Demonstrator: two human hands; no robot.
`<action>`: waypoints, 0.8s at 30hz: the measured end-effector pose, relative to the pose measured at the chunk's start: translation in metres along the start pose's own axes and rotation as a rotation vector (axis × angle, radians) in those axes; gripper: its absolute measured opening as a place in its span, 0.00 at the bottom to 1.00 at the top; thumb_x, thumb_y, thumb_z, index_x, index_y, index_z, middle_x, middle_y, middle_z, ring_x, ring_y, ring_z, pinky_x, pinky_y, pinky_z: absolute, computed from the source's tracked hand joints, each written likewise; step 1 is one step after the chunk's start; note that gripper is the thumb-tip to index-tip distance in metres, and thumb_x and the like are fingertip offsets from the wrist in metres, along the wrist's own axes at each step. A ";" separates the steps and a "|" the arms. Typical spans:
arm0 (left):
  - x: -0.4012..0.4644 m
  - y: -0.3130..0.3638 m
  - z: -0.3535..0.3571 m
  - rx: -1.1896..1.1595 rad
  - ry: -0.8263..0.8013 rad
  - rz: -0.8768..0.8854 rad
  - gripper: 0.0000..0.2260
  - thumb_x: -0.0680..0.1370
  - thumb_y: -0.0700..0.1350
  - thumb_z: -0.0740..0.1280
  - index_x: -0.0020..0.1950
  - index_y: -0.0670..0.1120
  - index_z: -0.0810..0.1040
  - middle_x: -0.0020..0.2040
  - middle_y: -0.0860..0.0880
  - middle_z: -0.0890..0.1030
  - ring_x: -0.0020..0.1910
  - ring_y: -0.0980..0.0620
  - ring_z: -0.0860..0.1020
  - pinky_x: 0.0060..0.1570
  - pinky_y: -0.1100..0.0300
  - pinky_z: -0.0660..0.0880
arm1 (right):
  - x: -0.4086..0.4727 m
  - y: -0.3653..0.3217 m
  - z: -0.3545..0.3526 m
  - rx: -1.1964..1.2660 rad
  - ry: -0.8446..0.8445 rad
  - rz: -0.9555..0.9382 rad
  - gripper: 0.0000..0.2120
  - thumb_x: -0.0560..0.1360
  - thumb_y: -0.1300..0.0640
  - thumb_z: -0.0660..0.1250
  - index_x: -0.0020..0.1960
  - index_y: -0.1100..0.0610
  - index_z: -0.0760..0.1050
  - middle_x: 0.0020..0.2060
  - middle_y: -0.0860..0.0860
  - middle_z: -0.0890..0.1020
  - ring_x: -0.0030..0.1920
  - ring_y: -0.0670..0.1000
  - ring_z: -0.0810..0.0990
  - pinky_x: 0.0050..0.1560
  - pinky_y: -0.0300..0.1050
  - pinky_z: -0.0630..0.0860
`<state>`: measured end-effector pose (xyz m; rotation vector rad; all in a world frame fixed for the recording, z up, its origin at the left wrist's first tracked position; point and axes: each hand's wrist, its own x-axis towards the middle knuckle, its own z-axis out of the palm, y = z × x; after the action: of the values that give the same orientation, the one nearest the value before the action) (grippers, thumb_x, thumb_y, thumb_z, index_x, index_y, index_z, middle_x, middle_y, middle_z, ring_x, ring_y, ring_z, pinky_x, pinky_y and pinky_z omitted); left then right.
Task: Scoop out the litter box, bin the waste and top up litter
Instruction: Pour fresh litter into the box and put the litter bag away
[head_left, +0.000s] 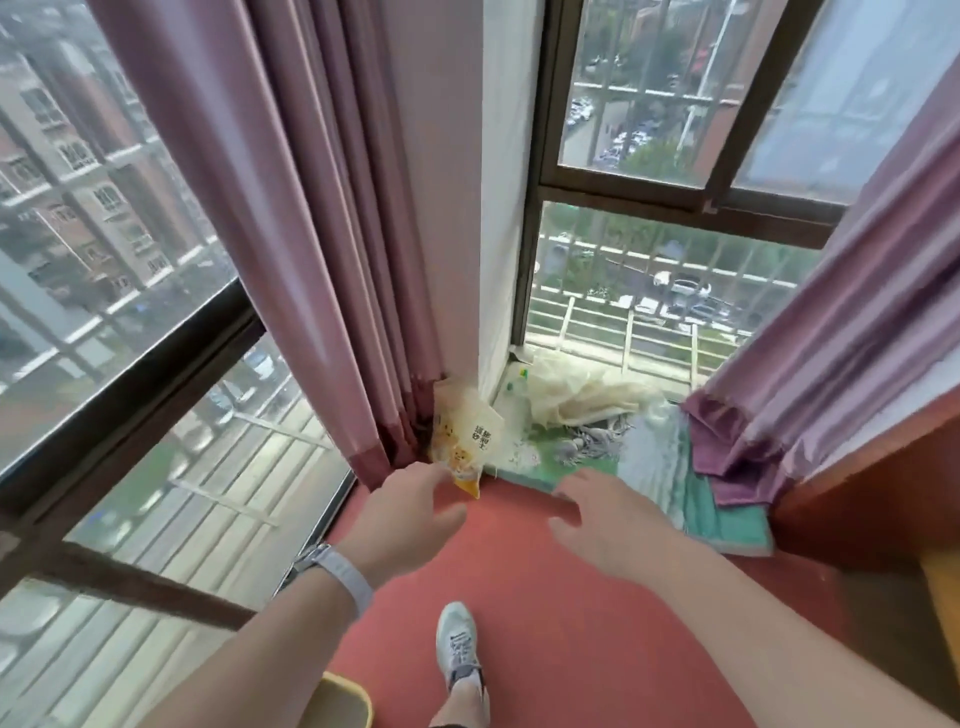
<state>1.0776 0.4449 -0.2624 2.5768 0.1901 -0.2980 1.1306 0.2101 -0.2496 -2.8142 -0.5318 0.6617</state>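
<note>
1. Big windows (119, 270) fill the left side and the back, with bars outside and buildings and parked cars far below.
2. Pink curtains (311, 234) hang down the left of the white corner wall, and another pink curtain (810, 332) hangs on the right, with its bottom end bunched on the ledge.
3. The floor (545, 623) is red.
4. A low ledge by the back window has a green mat (727, 519) on it, with a crumpled cream cloth (587, 395) on top.
5. The litter bag (465, 436) (yellow and white, with little cartoon faces) leans in the corner, between the left curtain and the ledge.
6. The left hand (410, 514) reaches out with fingers spread and loose. Its fingertips are right at the bottom of the litter bag, but I cannot tell if they touch it. It holds nothing.
7. The right hand (608, 514) is also spread wide and loose, just in front of the ledge edge. It holds nothing.
8. A grey watch band (337, 571) sits on the left wrist.
9. One white shoe (457, 639) stands on the red floor below the hands.
</note>
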 end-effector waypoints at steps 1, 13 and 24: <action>0.019 -0.007 -0.003 -0.025 -0.018 -0.008 0.21 0.74 0.57 0.62 0.65 0.53 0.75 0.61 0.53 0.76 0.63 0.52 0.73 0.63 0.53 0.71 | 0.019 0.000 -0.004 -0.013 -0.024 0.006 0.22 0.77 0.40 0.59 0.67 0.48 0.70 0.63 0.46 0.72 0.62 0.51 0.73 0.59 0.51 0.74; 0.208 -0.077 -0.054 -0.250 -0.060 -0.183 0.16 0.74 0.53 0.66 0.60 0.50 0.79 0.59 0.49 0.78 0.57 0.47 0.77 0.58 0.53 0.74 | 0.215 -0.037 -0.067 -0.037 -0.112 0.038 0.20 0.76 0.44 0.61 0.65 0.48 0.73 0.62 0.46 0.72 0.50 0.49 0.78 0.51 0.44 0.73; 0.277 -0.116 -0.040 -0.305 -0.030 -0.345 0.13 0.76 0.54 0.65 0.58 0.52 0.78 0.56 0.52 0.77 0.57 0.50 0.76 0.59 0.55 0.73 | 0.333 -0.015 -0.069 -0.078 -0.272 -0.009 0.18 0.76 0.41 0.61 0.64 0.44 0.73 0.59 0.44 0.74 0.51 0.47 0.74 0.52 0.44 0.72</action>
<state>1.3299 0.5852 -0.3553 2.2287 0.6228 -0.3984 1.4365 0.3456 -0.3149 -2.8070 -0.6277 1.0522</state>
